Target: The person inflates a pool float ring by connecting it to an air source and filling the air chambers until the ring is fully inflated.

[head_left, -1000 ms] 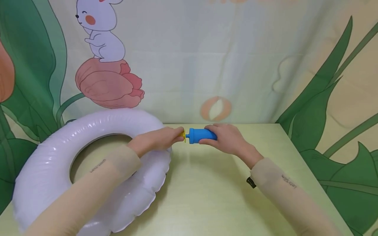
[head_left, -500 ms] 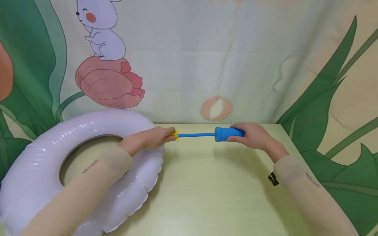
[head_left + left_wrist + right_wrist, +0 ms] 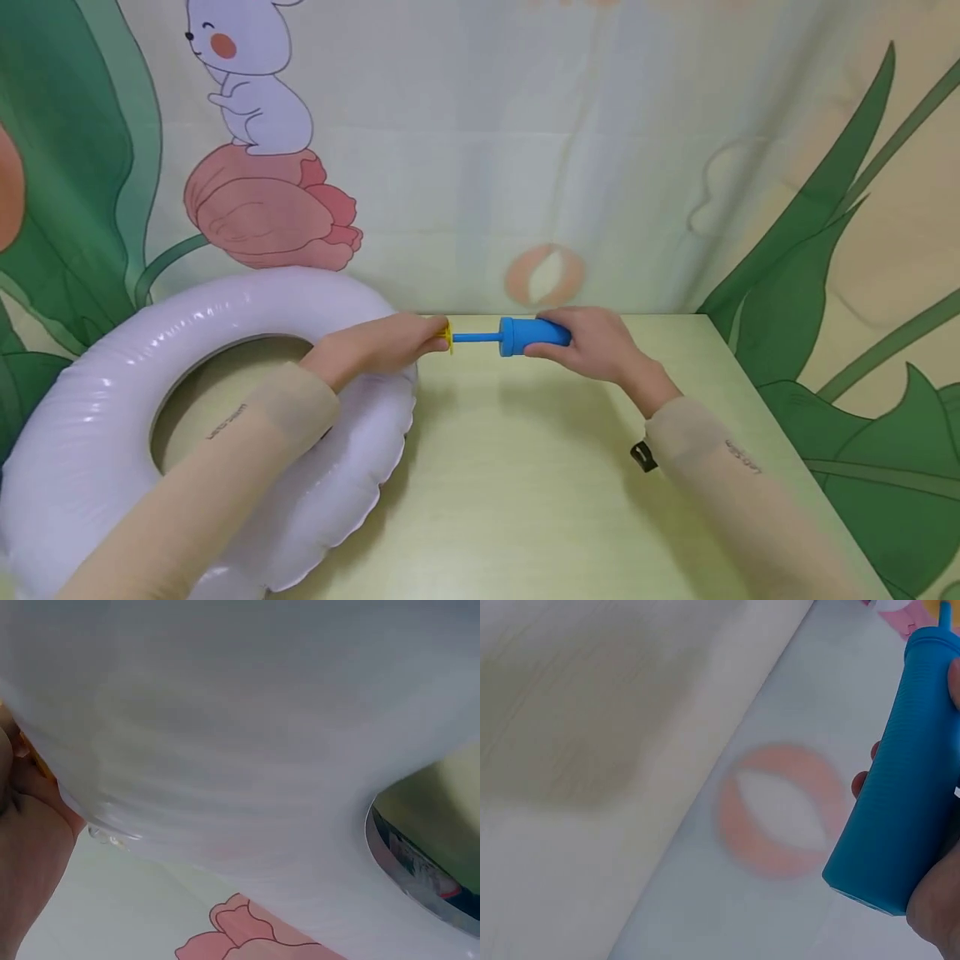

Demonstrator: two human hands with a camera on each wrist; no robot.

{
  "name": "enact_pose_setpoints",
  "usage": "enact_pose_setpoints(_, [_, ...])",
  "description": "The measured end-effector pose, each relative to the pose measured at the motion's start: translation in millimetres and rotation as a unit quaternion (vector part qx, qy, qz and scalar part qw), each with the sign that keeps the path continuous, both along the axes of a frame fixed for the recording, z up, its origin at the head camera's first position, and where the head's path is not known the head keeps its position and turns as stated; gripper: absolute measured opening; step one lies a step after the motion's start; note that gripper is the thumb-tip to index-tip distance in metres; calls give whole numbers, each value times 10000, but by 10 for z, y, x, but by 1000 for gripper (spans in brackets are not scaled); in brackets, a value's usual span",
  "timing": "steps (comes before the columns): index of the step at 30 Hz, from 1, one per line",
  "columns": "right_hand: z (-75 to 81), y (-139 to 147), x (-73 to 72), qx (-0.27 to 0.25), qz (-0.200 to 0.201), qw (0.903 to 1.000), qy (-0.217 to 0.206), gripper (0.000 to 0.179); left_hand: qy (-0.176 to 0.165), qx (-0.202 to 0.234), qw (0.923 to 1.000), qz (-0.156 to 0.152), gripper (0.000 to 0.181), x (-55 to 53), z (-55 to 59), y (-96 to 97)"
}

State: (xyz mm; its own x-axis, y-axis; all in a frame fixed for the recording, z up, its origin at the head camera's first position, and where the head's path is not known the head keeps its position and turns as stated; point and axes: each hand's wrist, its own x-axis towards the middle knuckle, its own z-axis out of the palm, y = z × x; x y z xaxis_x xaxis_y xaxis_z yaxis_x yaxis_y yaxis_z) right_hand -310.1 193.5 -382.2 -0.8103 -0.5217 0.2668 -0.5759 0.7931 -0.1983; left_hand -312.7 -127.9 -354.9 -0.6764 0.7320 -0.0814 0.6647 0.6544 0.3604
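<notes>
A blue hand pump (image 3: 521, 337) lies level between my two hands above the table. My right hand (image 3: 600, 340) grips its barrel, and the right wrist view shows the fingers wrapped round the blue barrel (image 3: 904, 780). At the pump's other end my left hand (image 3: 393, 340) holds the yellow end piece (image 3: 448, 335). A short length of blue rod (image 3: 476, 337) shows between the yellow piece and the barrel. Beneath and beside my left hand is a white inflatable swim ring (image 3: 82, 433), plump with creases along its outer seam. It fills most of the left wrist view.
The swim ring takes up the left side of the pale table (image 3: 480, 500). A printed cloth (image 3: 420, 167) with a rabbit, flowers and leaves hangs behind. The table's right edge runs diagonally beside printed green leaves (image 3: 885, 467).
My right hand moved right, drawing the barrel away and baring a long rod, then came back left, leaving less rod showing. My left hand shifted slightly left with the ring early on.
</notes>
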Motion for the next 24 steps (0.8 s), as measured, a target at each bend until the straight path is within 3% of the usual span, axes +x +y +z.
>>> enact_pose_setpoints(7, [99, -326, 40, 209, 48, 9997, 153, 55, -46, 0, 10000, 33, 14, 2, 34, 144])
enact_pose_setpoints(12, [53, -376, 73, 314, 21, 9994, 132, 62, 87, 99, 9997, -183, 13, -17, -52, 202])
enact_pose_setpoints(18, [-107, -118, 92, 148, -187, 9990, -366, 63, -53, 14, 9996, -259, 13, -16, -141, 145])
enact_pose_setpoints(24, [-78, 257, 62, -35, -432, 9974, -576, 68, -109, 139, 9997, -156, 12, -29, -129, -4])
